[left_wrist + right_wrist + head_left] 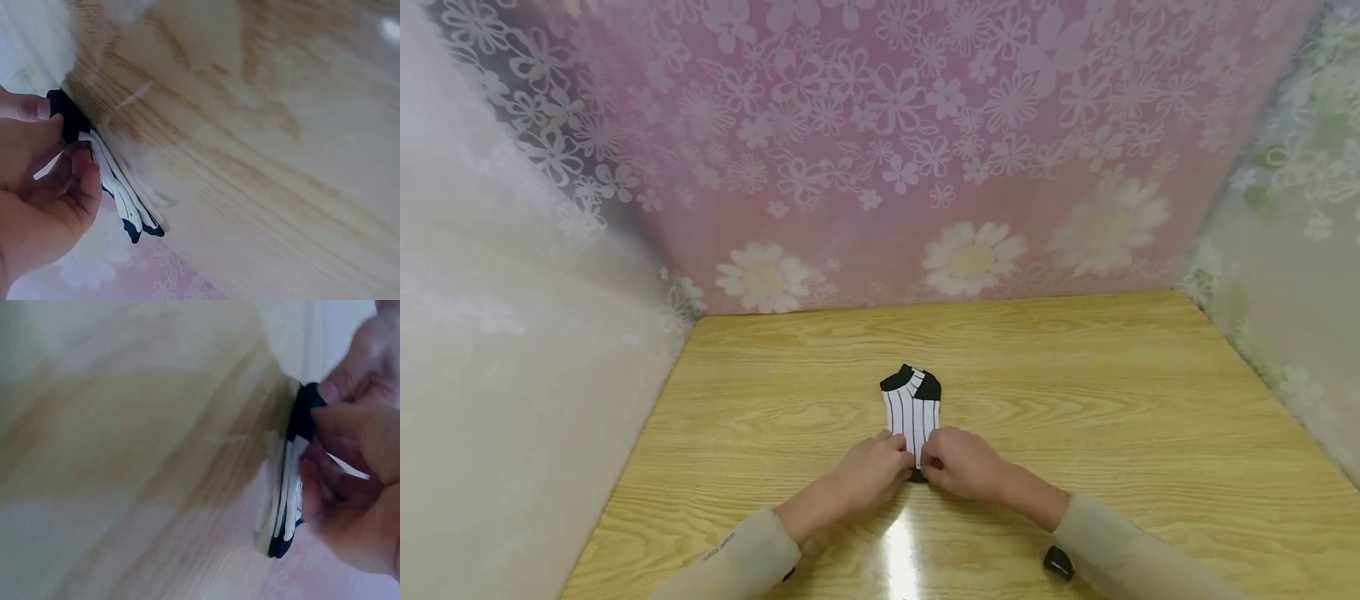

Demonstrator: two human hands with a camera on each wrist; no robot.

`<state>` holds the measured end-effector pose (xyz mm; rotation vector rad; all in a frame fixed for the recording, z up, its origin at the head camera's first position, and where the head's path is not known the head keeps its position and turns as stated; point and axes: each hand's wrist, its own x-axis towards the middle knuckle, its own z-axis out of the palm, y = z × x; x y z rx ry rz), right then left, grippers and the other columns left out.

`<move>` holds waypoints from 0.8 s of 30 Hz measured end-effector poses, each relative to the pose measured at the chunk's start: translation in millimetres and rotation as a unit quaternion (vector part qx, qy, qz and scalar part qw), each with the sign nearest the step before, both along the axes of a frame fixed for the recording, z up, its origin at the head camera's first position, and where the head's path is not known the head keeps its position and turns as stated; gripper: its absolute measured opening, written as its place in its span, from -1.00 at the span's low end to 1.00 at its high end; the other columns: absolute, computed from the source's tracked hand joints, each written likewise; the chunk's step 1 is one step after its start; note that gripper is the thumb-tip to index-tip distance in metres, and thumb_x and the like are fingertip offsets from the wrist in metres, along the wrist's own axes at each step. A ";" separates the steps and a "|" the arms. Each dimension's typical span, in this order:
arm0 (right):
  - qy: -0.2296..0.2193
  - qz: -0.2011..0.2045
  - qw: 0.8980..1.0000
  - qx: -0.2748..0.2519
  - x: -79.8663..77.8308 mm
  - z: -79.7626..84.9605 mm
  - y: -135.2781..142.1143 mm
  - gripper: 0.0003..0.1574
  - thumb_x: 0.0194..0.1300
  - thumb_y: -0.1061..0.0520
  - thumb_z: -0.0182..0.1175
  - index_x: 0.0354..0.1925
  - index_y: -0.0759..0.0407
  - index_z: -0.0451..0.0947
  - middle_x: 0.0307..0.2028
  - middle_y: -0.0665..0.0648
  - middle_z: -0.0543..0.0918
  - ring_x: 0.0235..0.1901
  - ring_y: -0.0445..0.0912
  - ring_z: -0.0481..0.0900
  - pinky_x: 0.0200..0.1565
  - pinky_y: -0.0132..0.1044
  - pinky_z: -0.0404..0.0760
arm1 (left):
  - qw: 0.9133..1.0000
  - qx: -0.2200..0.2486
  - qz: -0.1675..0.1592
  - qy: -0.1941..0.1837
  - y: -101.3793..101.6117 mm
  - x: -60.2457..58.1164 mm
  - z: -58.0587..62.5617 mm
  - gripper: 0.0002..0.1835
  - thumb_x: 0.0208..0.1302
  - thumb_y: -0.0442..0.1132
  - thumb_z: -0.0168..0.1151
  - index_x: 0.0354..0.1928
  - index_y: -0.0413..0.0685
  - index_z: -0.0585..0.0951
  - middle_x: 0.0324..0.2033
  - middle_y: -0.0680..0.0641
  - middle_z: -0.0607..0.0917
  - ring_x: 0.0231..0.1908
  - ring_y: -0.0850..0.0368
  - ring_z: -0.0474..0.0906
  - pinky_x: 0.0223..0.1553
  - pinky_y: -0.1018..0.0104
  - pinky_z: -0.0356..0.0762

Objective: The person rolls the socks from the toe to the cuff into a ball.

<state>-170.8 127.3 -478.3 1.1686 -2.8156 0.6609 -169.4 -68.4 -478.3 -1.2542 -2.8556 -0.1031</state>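
White ankle socks (913, 415) with thin black stripes, stacked flat one on another, lie on the wooden table with their black cuffs and heels pointing away from me. At the near, black toe end (73, 116), my left hand (874, 468) pinches the left side between thumb and fingers. From the other side my right hand (964, 463) pinches the same end, its fingertips close to those of the left. Edge-on in the right wrist view, the layered socks (291, 481) show white and black bands. Fingers hide part of the toes.
The wood-grain table (760, 375) runs back to a pink flowered wall covering (865, 167), with pale coverings at both sides. A small black object (1058, 563) lies beside the right sleeve, and part of another dark one (788, 574) shows by the left sleeve.
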 end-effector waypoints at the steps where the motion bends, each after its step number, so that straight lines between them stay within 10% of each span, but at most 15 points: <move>1: 0.040 0.018 0.999 0.009 1.6 -1.0 0.6 -0.82 0.12 0.23 0.38 -0.54 0.02 0.61 -0.52 -0.12 0.46 -0.48 -0.26 0.36 -0.46 -0.43 0.43 | 1.000 0.003 0.000 -0.002 0.2 -0.4 -0.4 -0.92 0.35 -0.18 0.26 -0.29 0.09 0.72 -0.38 0.08 0.54 -0.34 0.18 0.42 -0.35 0.39 0.46; 6: 0.233 0.091 0.966 0.070 10.5 -4.2 1.9 -0.86 0.04 0.24 0.42 -0.48 0.09 0.61 -0.44 -0.03 0.45 -0.45 -0.20 0.41 -0.47 -0.48 0.47 | 0.999 0.034 0.013 -0.034 0.6 -3.0 -2.9 -0.90 0.33 -0.23 0.27 -0.31 0.10 0.74 -0.42 0.09 0.49 -0.37 0.20 0.32 -0.39 0.45 0.35; 12: 0.280 0.091 0.943 0.154 16.6 -4.0 2.3 -0.87 0.04 0.24 0.40 -0.44 0.10 0.60 -0.42 -0.01 0.46 -0.43 -0.18 0.42 -0.51 -0.47 0.47 | 0.989 0.105 0.022 -0.101 -1.8 -7.6 -4.2 -0.96 0.28 -0.29 0.32 -0.33 0.02 0.69 -0.46 0.12 0.60 -0.38 0.27 0.43 -0.35 0.48 0.43; 19: 0.168 0.054 0.980 0.095 9.7 -6.8 -3.1 -0.93 0.14 0.25 0.35 -0.44 0.13 0.63 -0.45 -0.02 0.50 -0.43 -0.15 0.42 -0.43 -0.38 0.48 | 0.999 0.037 -0.015 0.033 -1.3 -0.8 -2.3 -0.96 0.33 -0.23 0.28 -0.30 0.07 0.68 -0.36 0.08 0.61 -0.29 0.19 0.48 -0.29 0.44 0.52; 24: 0.047 0.026 0.999 0.007 3.6 -7.4 1.5 -0.90 0.14 0.28 0.33 -0.40 0.08 0.71 -0.40 -0.04 0.59 -0.34 -0.17 0.51 -0.31 -0.31 0.56 | 0.987 -0.047 -0.050 0.148 1.5 6.4 -1.3 -0.91 0.26 -0.21 0.31 -0.22 0.09 0.73 -0.30 0.08 0.61 -0.27 0.19 0.45 -0.23 0.45 0.51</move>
